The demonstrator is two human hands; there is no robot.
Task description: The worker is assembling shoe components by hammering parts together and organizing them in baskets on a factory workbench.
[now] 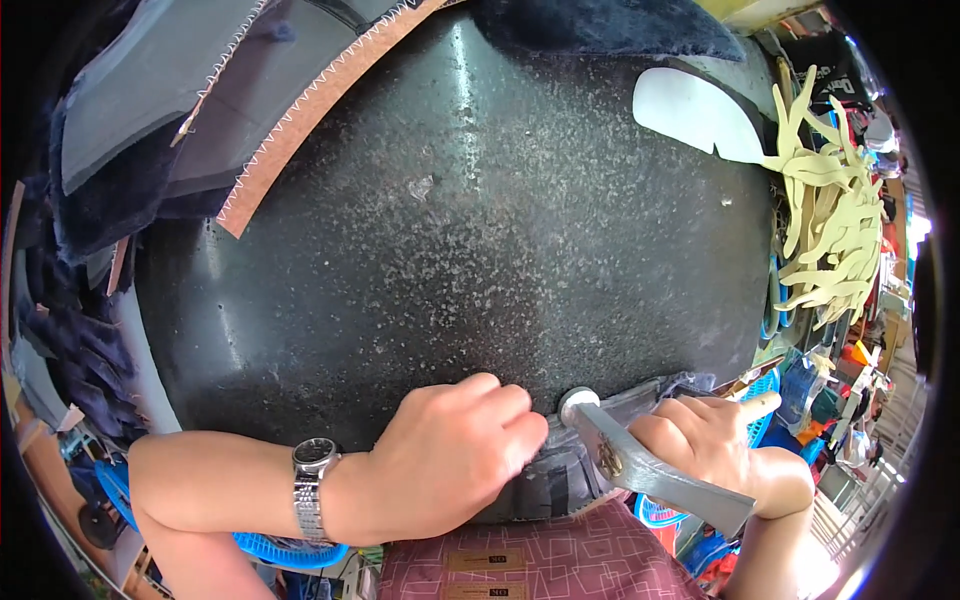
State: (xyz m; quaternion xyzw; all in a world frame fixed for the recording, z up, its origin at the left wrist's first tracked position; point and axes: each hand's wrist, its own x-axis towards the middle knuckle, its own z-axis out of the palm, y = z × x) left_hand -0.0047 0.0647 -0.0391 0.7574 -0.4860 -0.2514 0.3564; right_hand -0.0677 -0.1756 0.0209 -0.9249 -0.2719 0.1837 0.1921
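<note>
My right hand (695,435) is closed round a hammer, mostly hiding its handle. The grey metal hammer head (655,475) points its round face towards the dark work surface and its long flat end towards me. Under it, along the near edge, lies a dark grey sheet piece (560,482) with black strips and a stitched edge. My left hand (455,455) is curled with its knuckles up beside the hammer face, over this piece. Its fingertips are hidden, so I cannot see what they pinch. A metal watch (313,458) is on my left wrist.
The worn black work surface (460,260) curves before me. Dark fleecy pieces and a brown zigzag-stitched strip (310,115) lie at the left. At the far right are a white cut-out (695,112) and a bundle of pale yellow strips (830,220). A blue plastic basket (290,550) stands below.
</note>
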